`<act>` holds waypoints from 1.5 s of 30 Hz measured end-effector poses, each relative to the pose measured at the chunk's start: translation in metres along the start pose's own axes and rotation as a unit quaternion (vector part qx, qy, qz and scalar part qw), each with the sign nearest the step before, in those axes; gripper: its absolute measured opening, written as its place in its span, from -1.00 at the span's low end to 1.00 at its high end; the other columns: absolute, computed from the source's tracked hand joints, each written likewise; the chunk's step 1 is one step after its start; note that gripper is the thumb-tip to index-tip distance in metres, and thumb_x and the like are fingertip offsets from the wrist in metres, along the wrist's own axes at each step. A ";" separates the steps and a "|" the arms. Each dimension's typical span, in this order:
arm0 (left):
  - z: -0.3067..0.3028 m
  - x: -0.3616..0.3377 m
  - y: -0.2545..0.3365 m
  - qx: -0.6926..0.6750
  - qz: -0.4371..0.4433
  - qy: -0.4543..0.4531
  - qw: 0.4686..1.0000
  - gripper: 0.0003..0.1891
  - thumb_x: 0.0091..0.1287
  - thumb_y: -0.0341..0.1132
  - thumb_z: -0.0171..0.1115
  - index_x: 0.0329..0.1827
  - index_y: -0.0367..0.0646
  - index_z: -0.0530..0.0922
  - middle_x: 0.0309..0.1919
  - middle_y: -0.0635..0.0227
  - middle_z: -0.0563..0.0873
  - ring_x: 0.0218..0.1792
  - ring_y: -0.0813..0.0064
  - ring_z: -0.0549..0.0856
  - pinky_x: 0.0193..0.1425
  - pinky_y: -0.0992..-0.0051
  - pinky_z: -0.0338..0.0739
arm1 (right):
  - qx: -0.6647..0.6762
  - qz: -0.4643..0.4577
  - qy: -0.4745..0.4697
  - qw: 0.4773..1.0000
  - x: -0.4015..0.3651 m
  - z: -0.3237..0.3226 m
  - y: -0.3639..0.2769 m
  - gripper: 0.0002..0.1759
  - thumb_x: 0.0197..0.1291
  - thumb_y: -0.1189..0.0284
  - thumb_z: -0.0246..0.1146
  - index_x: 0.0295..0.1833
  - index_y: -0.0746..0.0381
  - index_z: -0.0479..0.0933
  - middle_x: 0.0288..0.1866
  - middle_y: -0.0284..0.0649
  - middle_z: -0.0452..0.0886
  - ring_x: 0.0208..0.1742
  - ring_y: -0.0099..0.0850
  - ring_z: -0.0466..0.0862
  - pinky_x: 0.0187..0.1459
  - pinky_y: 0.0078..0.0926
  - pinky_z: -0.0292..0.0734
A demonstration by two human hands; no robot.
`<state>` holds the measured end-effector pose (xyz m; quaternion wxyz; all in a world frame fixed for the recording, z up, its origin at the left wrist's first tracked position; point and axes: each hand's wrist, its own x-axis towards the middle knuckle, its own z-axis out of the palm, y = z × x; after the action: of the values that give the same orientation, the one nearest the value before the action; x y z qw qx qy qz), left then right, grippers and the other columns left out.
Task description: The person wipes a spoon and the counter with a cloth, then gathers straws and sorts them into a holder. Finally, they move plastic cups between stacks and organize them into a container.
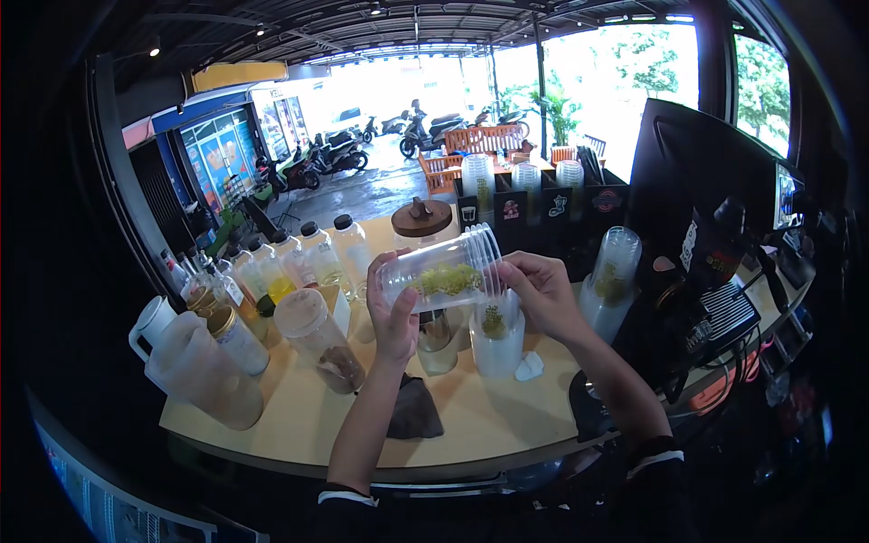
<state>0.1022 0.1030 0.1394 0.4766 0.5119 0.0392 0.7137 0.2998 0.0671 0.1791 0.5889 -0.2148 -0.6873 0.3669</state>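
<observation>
A short stack of clear plastic cups (439, 277) with a yellow-green print lies sideways in the air above the counter. My left hand (396, 312) is wrapped round its base end. At the rim end, my right hand (540, 291) pinches the edges of the cups, thumb and forefinger together. Just below stands another stack of printed cups (497, 346), upright on the counter. Behind the held cups is a large jar with a brown wooden lid (423, 219). A dark cloth (415, 409) lies near the counter's front edge, and a crumpled white piece (529, 366) is beside the upright stack.
The wooden counter (299, 443) carries a frosted pitcher (204, 373), a tall container (317, 337) and several capped bottles on the left. On the right are a cup stack (615, 278) and a black machine (697, 299). Black organizer boxes (513, 215) stand behind.
</observation>
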 end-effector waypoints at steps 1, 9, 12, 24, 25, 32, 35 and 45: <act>0.000 0.000 0.001 0.008 0.007 -0.007 1.000 -0.36 0.09 -0.29 0.36 0.21 -0.14 0.24 0.13 0.22 0.38 0.16 0.38 0.41 0.26 0.35 0.36 | -0.008 -0.006 0.006 1.000 0.000 -0.001 -0.001 -0.73 0.33 0.39 0.10 -0.16 0.41 0.57 -0.41 -0.31 0.60 -0.34 -0.67 0.53 -0.26 -0.68 0.45; 0.000 0.002 -0.003 0.056 0.044 -0.030 0.997 -0.36 0.08 -0.28 0.35 0.20 -0.14 0.24 0.14 0.21 0.38 0.18 0.37 0.39 0.29 0.34 0.32 | -0.004 0.007 0.028 1.000 0.002 -0.002 -0.004 -0.73 0.32 0.39 0.10 -0.16 0.41 0.56 -0.41 -0.29 0.60 -0.38 -0.65 0.52 -0.28 -0.67 0.45; 0.001 0.003 -0.001 0.032 0.027 -0.029 0.999 -0.37 0.09 -0.28 0.34 0.20 -0.14 0.24 0.14 0.21 0.38 0.18 0.37 0.39 0.29 0.34 0.31 | 0.009 0.003 0.013 1.000 0.001 -0.002 -0.006 -0.75 0.31 0.41 0.12 -0.14 0.41 0.56 -0.40 -0.29 0.60 -0.37 -0.65 0.52 -0.27 -0.67 0.45; 0.005 0.002 -0.006 0.004 0.002 -0.015 1.000 -0.42 0.16 -0.29 0.29 0.21 -0.16 0.24 0.12 0.23 0.42 0.14 0.42 0.43 0.26 0.40 0.33 | -0.006 -0.004 -0.017 1.000 -0.002 -0.007 -0.006 -0.81 0.29 0.47 0.12 -0.17 0.41 0.51 -0.33 -0.28 0.59 -0.29 -0.66 0.51 -0.22 -0.67 0.45; 0.004 0.004 -0.006 0.025 0.001 -0.016 1.000 -0.43 0.17 -0.29 0.29 0.21 -0.17 0.25 0.12 0.24 0.42 0.14 0.43 0.43 0.26 0.41 0.32 | -0.007 -0.002 -0.020 1.000 -0.003 -0.008 -0.004 -0.81 0.29 0.47 0.13 -0.16 0.42 0.51 -0.33 -0.27 0.59 -0.29 -0.65 0.51 -0.22 -0.67 0.45; 0.016 0.019 0.001 0.147 -0.083 0.041 0.985 -0.40 0.18 -0.29 0.31 0.20 -0.19 0.17 0.05 0.21 0.42 0.07 0.44 0.49 0.11 0.48 0.44 | 0.008 -0.013 0.001 1.000 0.001 -0.016 0.000 -0.79 0.28 0.47 0.14 -0.09 0.42 0.50 -0.26 -0.21 0.61 -0.26 -0.61 0.58 -0.17 -0.62 0.51; 0.028 0.028 0.009 0.067 -0.163 0.060 0.983 -0.32 0.14 -0.32 0.36 0.21 -0.18 0.10 0.02 0.19 0.42 0.01 0.43 0.53 0.00 0.53 0.51 | 0.027 0.020 0.022 0.999 0.000 -0.016 0.000 -0.83 0.27 0.50 0.15 -0.15 0.42 0.50 -0.29 -0.23 0.61 -0.26 -0.61 0.59 -0.16 -0.61 0.52; 0.077 0.107 0.009 0.313 0.070 -0.067 0.945 -0.02 -0.11 -0.32 0.56 0.26 -0.20 -0.02 0.00 -0.01 0.45 0.02 0.26 0.56 0.02 0.33 0.55 | -0.435 -0.202 0.064 0.875 0.053 -0.043 -0.052 -0.27 -0.17 0.33 0.44 0.17 0.17 0.29 -0.13 -0.11 0.43 -0.06 -0.18 0.54 -0.07 -0.25 0.48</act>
<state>0.1534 0.1421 0.2551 0.2432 0.6834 0.1924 0.6609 0.3368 0.0835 0.2544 0.5398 -0.3288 -0.7671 -0.1101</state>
